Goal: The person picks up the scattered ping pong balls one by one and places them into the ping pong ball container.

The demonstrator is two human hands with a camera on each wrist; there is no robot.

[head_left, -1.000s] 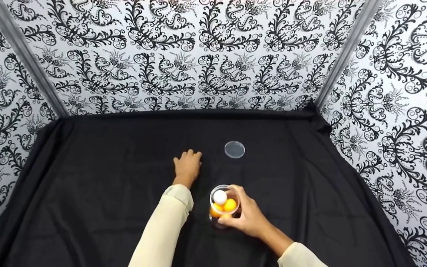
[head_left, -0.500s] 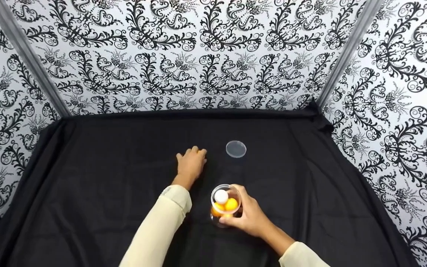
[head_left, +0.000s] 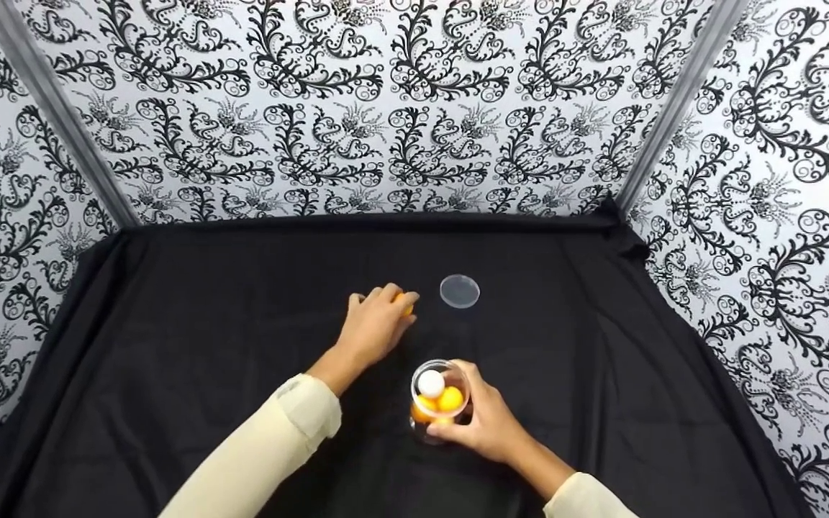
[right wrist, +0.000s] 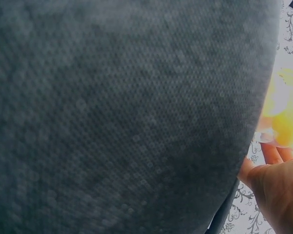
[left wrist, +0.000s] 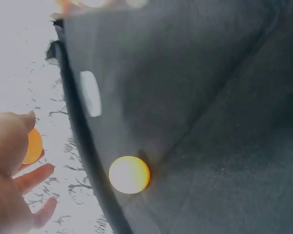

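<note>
My right hand (head_left: 483, 424) grips a clear plastic cup (head_left: 438, 400) standing on the black cloth. The cup holds a white ball (head_left: 430, 383) on top of orange balls (head_left: 450, 398). In the right wrist view the hand (right wrist: 278, 187) and the blurred cup (right wrist: 283, 117) sit at the right edge. Farther out, my left hand (head_left: 377, 322) curls its fingers round an orange ball (head_left: 406, 303) on the cloth. The left wrist view shows that ball (left wrist: 33, 145) between thumb and fingers (left wrist: 36, 178), and a second orange ball (left wrist: 129, 174) on the cloth.
A round clear lid (head_left: 459, 291) lies flat on the black cloth (head_left: 206, 345), just right of my left hand; the left wrist view shows the lid (left wrist: 90, 92) too. Patterned black-and-white walls (head_left: 414, 108) enclose the back and both sides.
My left hand has slid right toward the lid and its forearm has swung left; an orange ball now shows at its fingertips. The right hand and cup have stayed put.
</note>
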